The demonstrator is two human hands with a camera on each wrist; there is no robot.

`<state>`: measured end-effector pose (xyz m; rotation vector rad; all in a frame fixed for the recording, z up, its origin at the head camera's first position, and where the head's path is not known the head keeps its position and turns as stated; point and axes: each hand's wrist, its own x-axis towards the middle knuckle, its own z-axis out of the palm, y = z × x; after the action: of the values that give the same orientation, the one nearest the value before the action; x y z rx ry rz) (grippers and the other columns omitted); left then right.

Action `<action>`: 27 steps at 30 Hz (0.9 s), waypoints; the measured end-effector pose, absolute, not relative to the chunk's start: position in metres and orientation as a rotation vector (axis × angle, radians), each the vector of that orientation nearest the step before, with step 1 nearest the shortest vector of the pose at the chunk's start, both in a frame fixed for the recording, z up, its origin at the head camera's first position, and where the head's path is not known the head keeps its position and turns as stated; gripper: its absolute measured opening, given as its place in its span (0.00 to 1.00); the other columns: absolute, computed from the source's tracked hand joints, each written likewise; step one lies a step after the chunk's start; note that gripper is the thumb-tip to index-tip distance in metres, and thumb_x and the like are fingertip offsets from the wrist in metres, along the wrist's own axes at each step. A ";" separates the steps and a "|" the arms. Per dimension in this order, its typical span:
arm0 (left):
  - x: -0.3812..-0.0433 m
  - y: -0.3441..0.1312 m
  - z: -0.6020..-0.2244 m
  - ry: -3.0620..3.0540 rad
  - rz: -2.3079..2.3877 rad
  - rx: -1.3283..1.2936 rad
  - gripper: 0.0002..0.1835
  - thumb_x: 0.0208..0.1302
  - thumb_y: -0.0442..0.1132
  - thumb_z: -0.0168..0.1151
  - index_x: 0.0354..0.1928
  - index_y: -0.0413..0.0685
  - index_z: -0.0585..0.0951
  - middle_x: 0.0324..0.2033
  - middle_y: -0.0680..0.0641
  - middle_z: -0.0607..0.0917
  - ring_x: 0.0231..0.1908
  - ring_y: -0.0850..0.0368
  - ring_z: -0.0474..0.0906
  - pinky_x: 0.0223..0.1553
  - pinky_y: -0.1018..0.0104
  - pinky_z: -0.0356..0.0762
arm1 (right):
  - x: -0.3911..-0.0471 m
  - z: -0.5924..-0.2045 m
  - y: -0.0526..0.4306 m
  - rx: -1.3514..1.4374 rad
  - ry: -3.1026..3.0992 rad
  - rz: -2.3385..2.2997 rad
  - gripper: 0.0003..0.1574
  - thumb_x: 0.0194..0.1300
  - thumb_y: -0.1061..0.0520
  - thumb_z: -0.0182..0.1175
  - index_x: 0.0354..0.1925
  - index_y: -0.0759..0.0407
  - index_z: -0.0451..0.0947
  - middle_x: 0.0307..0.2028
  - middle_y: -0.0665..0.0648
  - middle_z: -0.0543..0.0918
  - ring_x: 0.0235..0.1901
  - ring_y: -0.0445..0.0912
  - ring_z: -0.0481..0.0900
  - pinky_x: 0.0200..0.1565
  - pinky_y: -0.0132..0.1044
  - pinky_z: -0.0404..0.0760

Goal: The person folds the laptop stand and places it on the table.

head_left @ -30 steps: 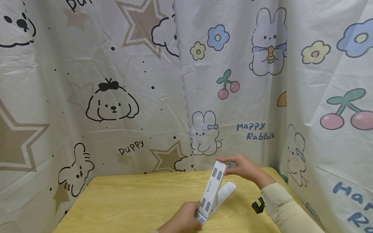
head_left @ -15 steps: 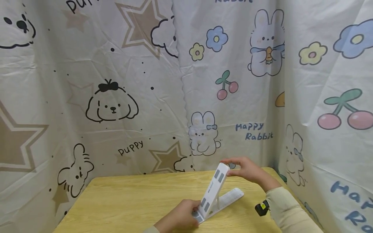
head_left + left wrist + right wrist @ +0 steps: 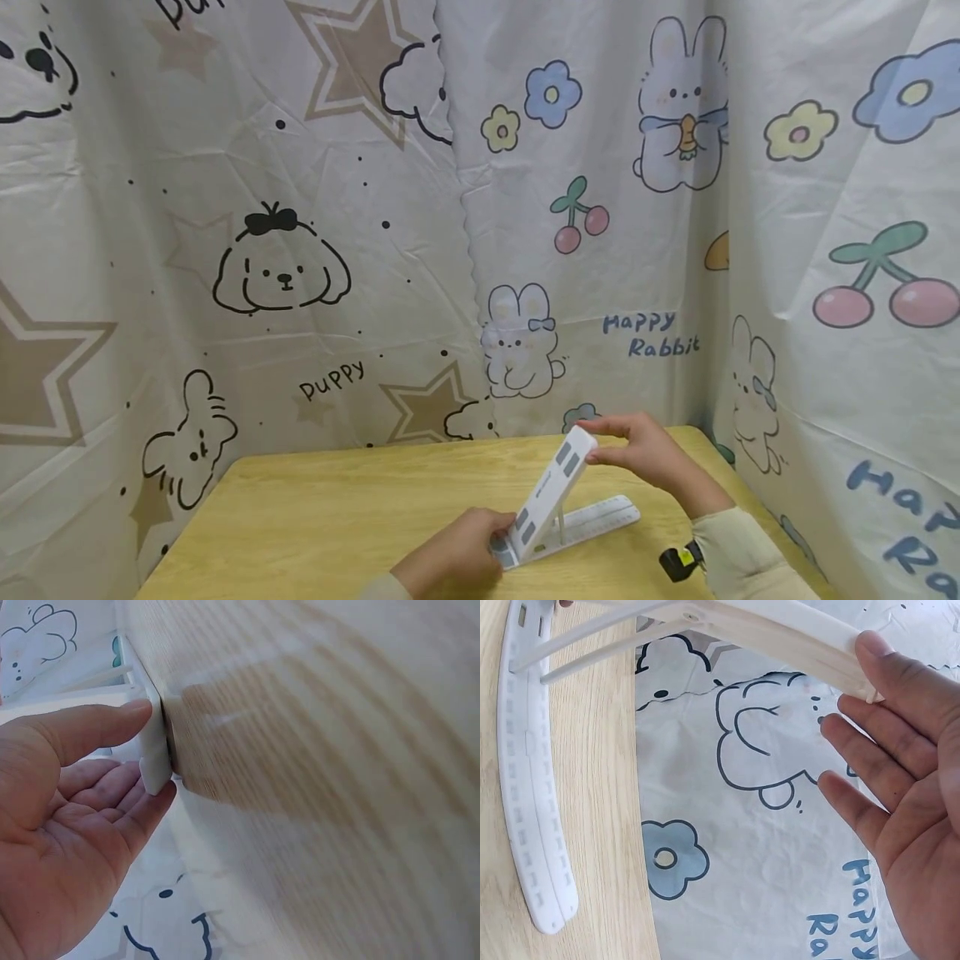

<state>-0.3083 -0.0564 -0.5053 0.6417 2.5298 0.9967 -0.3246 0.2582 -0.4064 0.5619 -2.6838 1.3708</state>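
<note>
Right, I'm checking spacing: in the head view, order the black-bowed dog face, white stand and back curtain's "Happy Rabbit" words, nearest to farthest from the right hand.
From the right hand:
1. White stand, pinched at its raised end.
2. "Happy Rabbit" words, on the curtain above the hand.
3. Dog face, higher and well to the left.

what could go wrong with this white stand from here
The right hand pinches the white stand at its raised end by the fingertips, so it might slip. The left hand grips it near the joint, where fingers could get nipped. The thin struts might bend under a hard push.
</note>
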 end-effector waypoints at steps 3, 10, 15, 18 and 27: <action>-0.312 -0.058 -0.505 2.542 0.963 0.681 0.47 0.40 0.17 0.67 0.68 0.51 0.78 0.60 0.56 0.84 0.43 0.58 0.77 0.39 0.66 0.77 | -0.319 -0.407 0.257 0.557 -2.667 1.384 0.28 0.55 0.44 0.77 0.56 0.44 0.86 0.59 0.50 0.85 0.63 0.58 0.79 0.62 0.63 0.77; -0.317 -0.076 -0.504 2.556 0.886 0.788 0.45 0.42 0.19 0.70 0.68 0.51 0.79 0.59 0.57 0.84 0.46 0.64 0.77 0.45 0.69 0.78 | -0.311 -0.405 0.246 0.584 -2.660 1.339 0.28 0.54 0.43 0.78 0.54 0.44 0.87 0.56 0.49 0.87 0.60 0.56 0.81 0.61 0.63 0.78; -0.319 -0.095 -0.503 2.597 0.844 0.829 0.45 0.41 0.20 0.69 0.69 0.48 0.77 0.59 0.53 0.84 0.48 0.66 0.77 0.48 0.71 0.78 | -0.308 -0.400 0.231 0.640 -2.667 1.279 0.28 0.55 0.42 0.77 0.54 0.45 0.87 0.54 0.51 0.88 0.58 0.56 0.81 0.59 0.64 0.79; -0.319 -0.099 -0.502 2.614 0.817 0.848 0.44 0.43 0.23 0.71 0.69 0.49 0.77 0.58 0.54 0.85 0.51 0.66 0.77 0.53 0.70 0.80 | -0.308 -0.398 0.225 0.628 -2.670 1.264 0.26 0.56 0.43 0.76 0.54 0.43 0.87 0.55 0.50 0.87 0.59 0.56 0.81 0.60 0.65 0.78; -0.318 -0.099 -0.498 2.576 0.846 0.800 0.44 0.47 0.24 0.75 0.71 0.52 0.76 0.58 0.56 0.84 0.50 0.63 0.79 0.56 0.66 0.80 | -0.315 -0.406 0.226 0.772 -2.648 1.269 0.31 0.62 0.42 0.72 0.62 0.47 0.81 0.62 0.52 0.82 0.64 0.60 0.77 0.63 0.64 0.76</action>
<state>-0.3181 -0.0993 -0.4984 0.7998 2.5762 0.8461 -0.3153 0.2265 -0.4065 0.7715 -2.6481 1.2693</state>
